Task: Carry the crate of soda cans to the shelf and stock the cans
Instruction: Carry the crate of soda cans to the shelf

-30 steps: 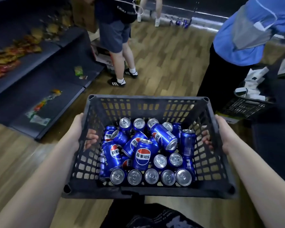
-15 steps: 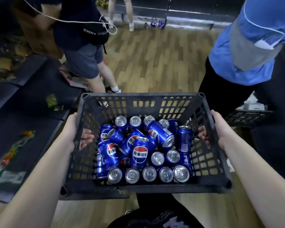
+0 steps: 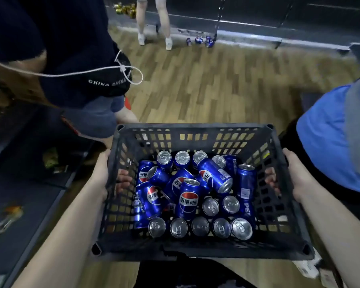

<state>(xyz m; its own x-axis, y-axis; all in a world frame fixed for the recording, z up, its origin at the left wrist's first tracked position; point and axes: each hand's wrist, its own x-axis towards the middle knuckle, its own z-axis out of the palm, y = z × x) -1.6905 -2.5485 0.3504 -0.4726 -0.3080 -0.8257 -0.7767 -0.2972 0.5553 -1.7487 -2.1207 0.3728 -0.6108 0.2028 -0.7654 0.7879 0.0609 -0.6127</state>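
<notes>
A black slatted plastic crate hangs in front of me, held off the floor. Inside lie several blue soda cans, some upright with silver tops showing, others tipped over. My left hand grips the crate's left wall, fingers hooked through a handle slot. My right hand grips the right wall the same way, fingertips visible inside the crate. A dark low shelf runs along the far wall, with a few blue cans on the floor by it.
A person in a dark top and shorts stands close at my left front. A person in a blue shirt is close on my right. A third person's legs stand by the far shelf. Dark shelving lines the left. Wooden floor lies between.
The view has advanced across the wooden floor with the crate in both hands. The two people beside me are nearer, and the far shelf has come closer.
</notes>
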